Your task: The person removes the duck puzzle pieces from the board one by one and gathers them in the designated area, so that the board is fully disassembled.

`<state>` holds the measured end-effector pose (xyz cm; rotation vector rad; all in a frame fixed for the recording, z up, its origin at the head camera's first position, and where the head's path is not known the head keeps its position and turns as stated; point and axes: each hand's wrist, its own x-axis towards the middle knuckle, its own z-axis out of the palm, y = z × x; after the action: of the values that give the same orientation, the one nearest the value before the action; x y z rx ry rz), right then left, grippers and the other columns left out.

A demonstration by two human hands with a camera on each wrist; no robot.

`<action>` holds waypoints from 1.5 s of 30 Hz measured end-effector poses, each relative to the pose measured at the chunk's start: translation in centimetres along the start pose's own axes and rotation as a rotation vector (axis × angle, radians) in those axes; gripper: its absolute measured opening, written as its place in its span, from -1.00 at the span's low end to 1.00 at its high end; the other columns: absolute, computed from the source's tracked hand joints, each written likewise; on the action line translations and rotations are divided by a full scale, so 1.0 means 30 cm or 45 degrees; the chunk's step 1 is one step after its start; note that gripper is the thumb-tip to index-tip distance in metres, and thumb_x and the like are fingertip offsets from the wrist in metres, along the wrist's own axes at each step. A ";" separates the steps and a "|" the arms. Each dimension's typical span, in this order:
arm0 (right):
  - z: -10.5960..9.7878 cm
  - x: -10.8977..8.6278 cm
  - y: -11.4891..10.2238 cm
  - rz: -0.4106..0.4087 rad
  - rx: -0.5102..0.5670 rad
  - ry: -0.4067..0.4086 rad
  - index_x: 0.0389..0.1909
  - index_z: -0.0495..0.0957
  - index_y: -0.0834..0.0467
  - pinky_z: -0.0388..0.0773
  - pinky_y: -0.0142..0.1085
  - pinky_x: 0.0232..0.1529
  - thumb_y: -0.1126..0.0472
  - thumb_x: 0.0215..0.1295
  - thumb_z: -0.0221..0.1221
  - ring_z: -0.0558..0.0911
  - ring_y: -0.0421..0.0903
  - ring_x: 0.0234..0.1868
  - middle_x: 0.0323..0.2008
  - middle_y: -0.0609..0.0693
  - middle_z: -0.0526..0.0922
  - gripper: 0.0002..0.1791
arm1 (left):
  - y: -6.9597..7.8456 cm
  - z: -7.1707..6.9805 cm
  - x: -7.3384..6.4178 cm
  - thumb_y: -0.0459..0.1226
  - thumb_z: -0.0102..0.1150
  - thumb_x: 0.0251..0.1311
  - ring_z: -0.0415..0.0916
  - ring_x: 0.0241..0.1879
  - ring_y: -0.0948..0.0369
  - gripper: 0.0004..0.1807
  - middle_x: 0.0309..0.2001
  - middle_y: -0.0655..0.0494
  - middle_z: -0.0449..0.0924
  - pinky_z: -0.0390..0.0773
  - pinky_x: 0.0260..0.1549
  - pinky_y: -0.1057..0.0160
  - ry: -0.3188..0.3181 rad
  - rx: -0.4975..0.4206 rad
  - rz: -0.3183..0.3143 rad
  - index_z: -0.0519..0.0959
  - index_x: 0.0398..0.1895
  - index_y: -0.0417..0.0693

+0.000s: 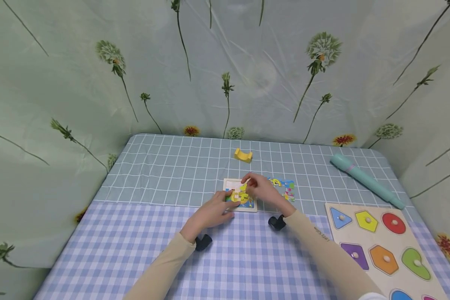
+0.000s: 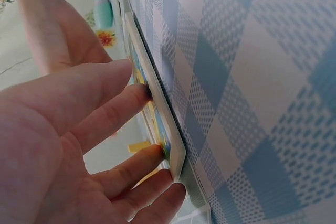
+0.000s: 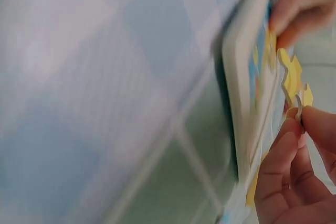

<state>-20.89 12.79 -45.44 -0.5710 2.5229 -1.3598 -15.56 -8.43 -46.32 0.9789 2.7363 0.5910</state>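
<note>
A small wooden puzzle tray point(image 1: 243, 209) with a pale rim lies ahead, partly filled with yellow and blue jigsaw pieces. My left hand point(image 1: 212, 210) rests at its left side, fingers extended; in the left wrist view, fingertips point(image 2: 152, 153) touch the pieces and the tray's edge. Over the tray's right side, my right hand point(image 1: 264, 191) pinches a yellow puzzle piece point(image 3: 291, 77) between thumb and finger, tilted up above the tray in the right wrist view. Just right of the tray lie colourful loose puzzle pieces point(image 1: 288, 183), partly hidden behind the right hand.
A yellow curved block point(image 1: 243, 156) sits behind the tray. To the right are a teal stick-shaped object point(image 1: 367, 180) and a wooden shape board point(image 1: 350, 233) with knobbed pieces. A checked cloth point(image 1: 247, 258) covers the near table; a flowered curtain point(image 1: 225, 54) hangs behind.
</note>
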 end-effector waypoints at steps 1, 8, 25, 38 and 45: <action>-0.014 -0.005 0.007 0.009 0.008 0.014 -0.16 0.52 0.28 0.43 -0.30 -0.41 0.51 0.16 0.08 0.47 -0.11 -0.44 -0.42 0.05 0.54 -0.76 | 0.000 0.001 0.001 -0.19 0.14 0.31 0.17 0.29 -0.11 -0.60 0.33 -0.28 0.20 0.34 0.16 -0.01 0.002 -0.002 -0.002 0.53 0.20 -0.06; -0.133 -0.066 0.064 0.090 -0.031 0.134 -0.24 0.50 0.32 0.35 -0.34 -0.48 0.48 0.10 0.16 0.43 -0.15 -0.47 -0.45 0.05 0.51 -0.82 | 0.002 0.004 0.000 -0.17 0.13 0.32 0.14 0.31 -0.08 -0.59 0.35 -0.25 0.17 0.31 0.19 0.00 0.002 0.001 -0.013 0.52 0.21 -0.03; -0.210 -0.117 0.169 0.078 -0.426 0.118 -0.33 0.51 0.31 0.33 -0.30 -0.46 0.53 0.09 0.11 0.39 -0.12 -0.49 -0.53 -0.01 0.47 -0.86 | 0.004 0.003 -0.003 -0.16 0.13 0.32 0.14 0.31 -0.05 -0.59 0.36 -0.21 0.18 0.31 0.20 0.02 0.001 -0.006 -0.034 0.52 0.21 -0.01; -0.194 -0.108 0.145 -0.037 -0.499 0.120 -0.41 0.53 0.27 0.34 -0.29 -0.45 0.53 0.07 0.18 0.39 -0.14 -0.49 -0.55 -0.05 0.45 -0.87 | -0.009 0.005 -0.009 -0.19 0.16 0.31 0.16 0.31 -0.09 -0.58 0.31 -0.22 0.21 0.30 0.20 0.00 0.028 0.019 0.013 0.51 0.23 0.02; -0.120 -0.069 0.066 -0.095 -0.324 0.060 -0.29 0.56 0.31 0.49 -0.27 -0.34 0.51 0.16 0.17 0.49 -0.11 -0.39 -0.44 0.00 0.55 -0.88 | -0.025 0.007 -0.019 -0.20 0.14 0.32 0.19 0.29 -0.08 -0.57 0.28 -0.22 0.24 0.30 0.20 0.00 0.063 0.034 0.087 0.50 0.24 -0.04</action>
<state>-20.82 17.38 -45.11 -0.6938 2.7599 -1.0930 -15.49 -9.26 -46.81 1.0818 2.7700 0.5989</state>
